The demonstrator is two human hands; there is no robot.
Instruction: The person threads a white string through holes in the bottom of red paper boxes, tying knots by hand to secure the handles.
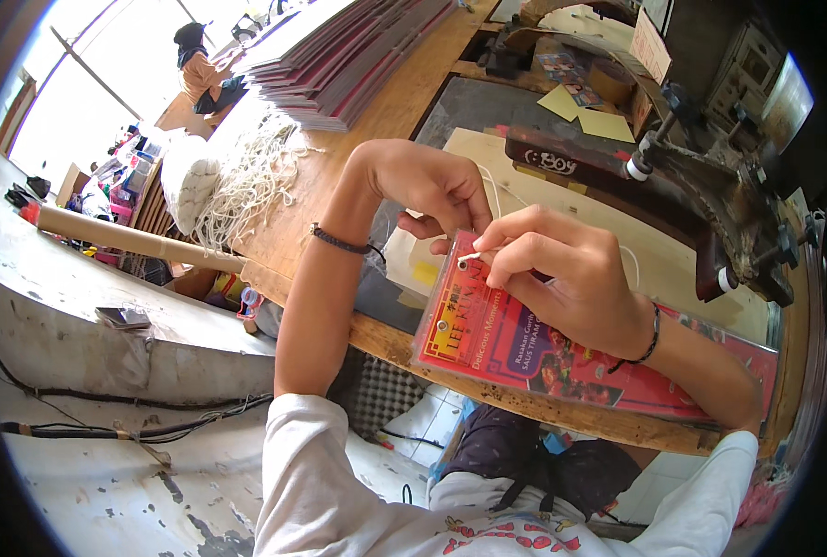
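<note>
A stack of glossy red printed cards (562,357), with metal eyelets along its left end, lies along the table's near edge. My left hand (427,190) is bent over the far left corner of the cards, its fingers curled in at that edge. Beside it, my right hand (567,265) pinches a thin white cord (474,255) at the eyelet near the corner. A loop of the cord rises behind my fingers. What the left fingertips touch behind the edge is partly hidden.
A bundle of loose white cords (256,172) hangs at the table's left side, near a tall stack of flat boards (339,65). A dark metal machine (710,195) stands to the right, with yellow paper pieces (581,116) behind. Another person (205,70) sits far left.
</note>
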